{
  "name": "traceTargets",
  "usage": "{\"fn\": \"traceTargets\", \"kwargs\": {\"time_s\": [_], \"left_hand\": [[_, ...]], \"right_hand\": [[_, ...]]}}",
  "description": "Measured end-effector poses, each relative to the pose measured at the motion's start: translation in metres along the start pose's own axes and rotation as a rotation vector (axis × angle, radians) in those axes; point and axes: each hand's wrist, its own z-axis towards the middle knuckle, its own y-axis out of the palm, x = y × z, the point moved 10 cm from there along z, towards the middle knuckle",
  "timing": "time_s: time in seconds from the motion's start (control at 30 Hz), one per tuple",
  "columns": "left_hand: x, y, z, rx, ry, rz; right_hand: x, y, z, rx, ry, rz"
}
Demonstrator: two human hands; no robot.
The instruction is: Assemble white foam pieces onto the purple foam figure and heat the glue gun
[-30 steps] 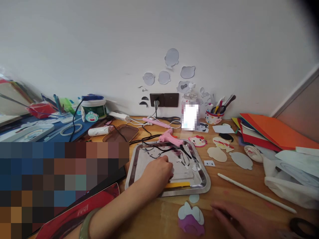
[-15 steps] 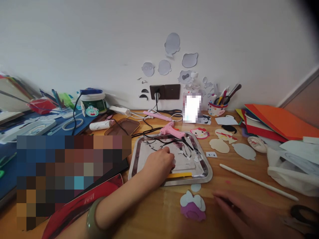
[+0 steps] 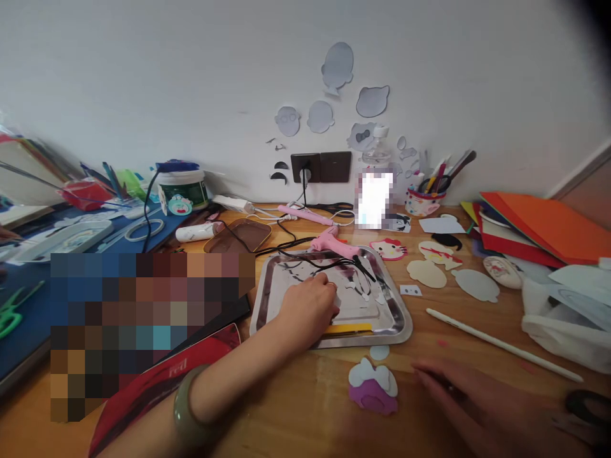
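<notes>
My left hand is over the metal tray, its fingers curled together around something small and pale that I cannot make out. A yellow cutter lies at the tray's near edge beside it. My right hand rests low on the right of the table, fingertips close together; whether they hold anything is hidden. Between the hands lies a purple and white foam shape, with a pale blue oval piece just behind it. Small white scraps are in the tray.
A pink glue gun with black cable lies across the tray's back edge. A white stick, foam cut-outs, black-handled scissors and coloured sheets are on the right. A red packet lies under my left forearm.
The view has shifted slightly. My left hand remains over the tray with its fingers still curled, and my right hand has hardly moved. The foam shape lies in the same place.
</notes>
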Motion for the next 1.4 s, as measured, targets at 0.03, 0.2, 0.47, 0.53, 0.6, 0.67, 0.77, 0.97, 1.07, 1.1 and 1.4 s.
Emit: {"fn": "traceTargets", "kwargs": {"time_s": [0.03, 0.2, 0.47, 0.53, 0.6, 0.67, 0.77, 0.97, 1.07, 1.1, 1.4], "left_hand": [[0.0, 0.0, 0.0, -0.003, -0.002, 0.0], [-0.003, 0.003, 0.001, -0.03, -0.032, -0.008], [-0.001, 0.0, 0.0, -0.022, -0.047, -0.027], [-0.001, -0.001, 0.0, -0.017, -0.048, -0.031], [-0.001, -0.001, 0.0, -0.018, -0.05, -0.034], [-0.002, -0.001, 0.0, -0.019, -0.054, -0.039], [-0.001, -0.003, 0.0, -0.011, -0.051, -0.047], [-0.001, 0.003, 0.001, -0.044, -0.023, -0.107], [-0.002, -0.002, 0.003, 0.006, -0.003, -0.172], [-0.002, -0.008, 0.003, 0.049, 0.005, -0.208], [0.006, -0.026, -0.007, 0.115, -0.012, -1.067]], "right_hand": [[0.0, 0.0, 0.0, 0.006, -0.001, 0.001], [0.0, 0.0, -0.002, 0.002, 0.005, 0.008], [0.002, 0.002, 0.0, -0.02, 0.015, 0.043], [0.001, 0.001, 0.0, -0.018, 0.008, 0.028], [0.001, 0.001, 0.0, -0.014, 0.006, 0.012], [0.001, 0.001, -0.001, -0.011, 0.009, 0.008], [0.001, 0.002, -0.002, -0.009, 0.011, 0.009], [0.005, 0.004, -0.002, -0.038, 0.054, 0.035], [0.005, 0.004, -0.002, -0.044, 0.048, 0.039], [0.005, 0.004, -0.002, -0.041, 0.043, 0.034], [0.002, 0.003, -0.002, -0.021, 0.011, 0.003]]}}
